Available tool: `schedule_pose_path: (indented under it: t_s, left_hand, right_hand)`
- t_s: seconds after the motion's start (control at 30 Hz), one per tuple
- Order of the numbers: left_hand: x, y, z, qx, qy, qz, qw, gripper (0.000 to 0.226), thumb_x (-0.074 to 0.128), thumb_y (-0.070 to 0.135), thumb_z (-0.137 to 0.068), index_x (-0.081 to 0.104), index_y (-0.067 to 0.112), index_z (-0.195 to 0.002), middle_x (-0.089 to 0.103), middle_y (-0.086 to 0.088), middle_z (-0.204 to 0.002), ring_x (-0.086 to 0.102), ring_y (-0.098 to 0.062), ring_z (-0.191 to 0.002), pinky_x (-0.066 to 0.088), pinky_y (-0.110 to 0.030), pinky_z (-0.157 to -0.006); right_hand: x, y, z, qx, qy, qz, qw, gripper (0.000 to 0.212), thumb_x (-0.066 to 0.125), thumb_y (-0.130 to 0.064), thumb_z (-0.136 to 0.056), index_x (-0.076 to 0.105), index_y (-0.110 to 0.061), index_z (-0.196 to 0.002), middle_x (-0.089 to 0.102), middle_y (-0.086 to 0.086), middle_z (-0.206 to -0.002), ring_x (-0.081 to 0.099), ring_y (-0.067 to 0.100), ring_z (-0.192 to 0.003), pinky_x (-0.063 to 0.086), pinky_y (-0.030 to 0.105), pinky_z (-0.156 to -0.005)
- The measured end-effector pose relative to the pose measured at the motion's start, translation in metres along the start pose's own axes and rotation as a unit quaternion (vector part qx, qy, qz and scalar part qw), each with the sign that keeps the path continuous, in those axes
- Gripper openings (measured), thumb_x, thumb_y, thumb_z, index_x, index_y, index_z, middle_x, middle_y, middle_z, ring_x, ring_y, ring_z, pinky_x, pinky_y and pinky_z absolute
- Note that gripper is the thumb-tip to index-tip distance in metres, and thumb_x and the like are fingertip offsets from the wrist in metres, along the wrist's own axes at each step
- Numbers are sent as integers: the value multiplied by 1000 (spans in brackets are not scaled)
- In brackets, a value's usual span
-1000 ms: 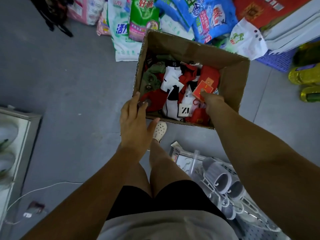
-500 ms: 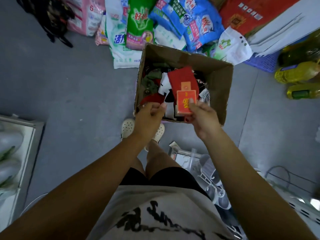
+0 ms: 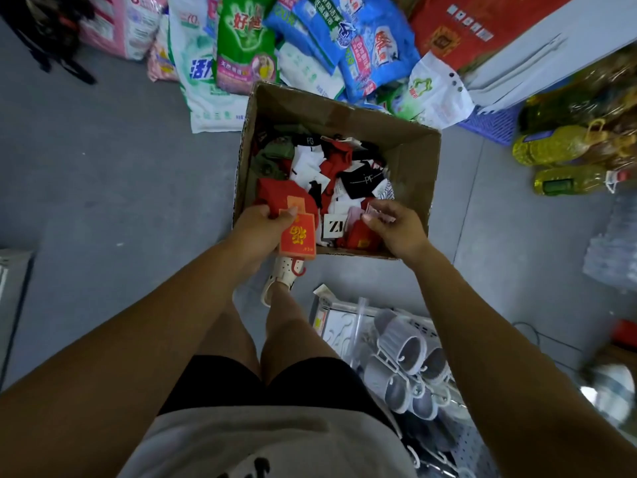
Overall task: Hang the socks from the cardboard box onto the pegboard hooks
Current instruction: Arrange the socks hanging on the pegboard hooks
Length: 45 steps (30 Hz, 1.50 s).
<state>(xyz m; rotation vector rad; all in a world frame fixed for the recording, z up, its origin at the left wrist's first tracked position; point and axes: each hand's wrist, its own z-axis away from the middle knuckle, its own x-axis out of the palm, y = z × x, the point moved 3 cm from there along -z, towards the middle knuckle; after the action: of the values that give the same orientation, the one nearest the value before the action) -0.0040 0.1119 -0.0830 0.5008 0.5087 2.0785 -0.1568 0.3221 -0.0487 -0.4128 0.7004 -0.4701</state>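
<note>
In the head view, the left hand [image 3: 256, 229] grips a red sock pair [image 3: 297, 232], thumb curled over it, above the near left edge of the cardboard box [image 3: 410, 157]. The right hand [image 3: 396, 225] is half curled over the socks [image 3: 344, 174] at the near right of the box; I cannot tell if it pinches one.

The left hand [image 3: 256, 232] covers the left edge of the red sock pack [image 3: 298, 236] at the near-left corner of the cardboard box [image 3: 406, 146], and some of its fingers lie out of sight beneath the pack. Over the box's near-right corner, the right hand [image 3: 396, 229] curls at a pale pink item [image 3: 374, 211] too blurred to name, and a grip cannot be told. Beyond the box, the detergent bags [image 3: 241, 46] are cut by the top edge.
</note>
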Motion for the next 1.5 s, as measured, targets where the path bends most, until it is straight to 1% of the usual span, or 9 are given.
schedule_pose_path:
  t_s: [0.3, 0.6, 0.7, 0.8, 1.07, 1.17, 1.23, 1.37, 1.5]
  left_hand:
    - [-3, -6, -2, -11, 5, -6, 1000, 18, 62, 41, -97, 61, 26, -107, 71, -4, -113, 70, -20, -98, 57, -41, -90]
    - [3, 13, 24, -8, -5, 24, 1000, 14, 69, 38, -94, 64, 29, -104, 73, -3, -113, 71, -21, -103, 58, -42, -88]
    - [7, 25, 38, -3, 3, 22, 1000, 31, 68, 34, -95, 62, 18, -121, 70, -7, -121, 67, -26, -111, 53, -51, -101]
    - [10, 36, 51, -6, 0, 20, 1000, 43, 62, 25, -100, 53, 4, -137, 65, -16, -130, 63, -36, -118, 49, -57, -104]
    - [24, 59, 94, -15, -83, 16, 996, 31, 51, 15, -105, 47, 13, -136, 60, -21, -134, 62, -45, -118, 46, -73, -95]
    - [46, 59, 109, -35, -116, 28, 992, 9, 48, 19, -106, 56, 22, -109, 75, -12, -101, 75, -30, -84, 62, -52, -62]
    - [67, 54, 119, -66, -146, 21, 987, 20, 52, 29, -104, 57, 18, -120, 78, -11, -84, 77, -26, -71, 62, -51, -57]
    - [113, 33, 144, -89, -198, -2, 976, 45, 58, 31, -100, 49, 18, -142, 73, -14, -112, 72, -30, -97, 59, -55, -77]
    - [149, 6, 175, -54, -237, -52, 969, 38, 51, 24, -105, 51, 10, -140, 68, -18, -121, 69, -29, -87, 56, -36, -57]
  right_hand:
    - [6, 16, -45, 24, -106, 291, 950, 40, 76, -26, -89, 69, -7, -123, 64, 12, -134, 57, 32, -126, 42, 41, -114]
    - [-20, -16, 20, -2, -35, 98, 995, 29, 58, -38, -101, 66, -15, -116, 71, 4, -111, 66, 20, -102, 55, 32, -89]
    - [-35, -34, 60, -14, 23, -24, 999, 16, 59, -36, -101, 64, -22, -95, 72, -8, -91, 69, 7, -83, 53, 14, -65]
    - [-45, -48, 99, -26, 48, -175, 983, 23, 57, -29, -103, 65, -7, -106, 76, 4, -93, 73, 12, -81, 57, 17, -70]
    - [-35, -58, 180, -55, 90, -568, 816, 42, 43, -26, -107, 54, 5, -134, 69, 22, -122, 71, 27, -106, 60, 36, -87]
    - [-23, -45, 209, -62, 104, -669, 734, 38, 42, -26, -107, 55, 4, -127, 75, 19, -110, 75, 30, -95, 62, 34, -78]
    - [-13, -33, 225, -54, 131, -702, 698, 39, 42, -25, -107, 55, 4, -128, 74, 20, -110, 75, 29, -96, 63, 36, -79]
    - [12, -5, 260, -46, 191, -747, 634, 37, 43, -22, -106, 54, 3, -130, 75, 16, -109, 75, 25, -97, 62, 37, -83]
    - [37, 23, 305, -76, 244, -758, 600, 32, 44, -14, -105, 53, -1, -132, 72, 15, -119, 73, 23, -103, 62, 33, -81]
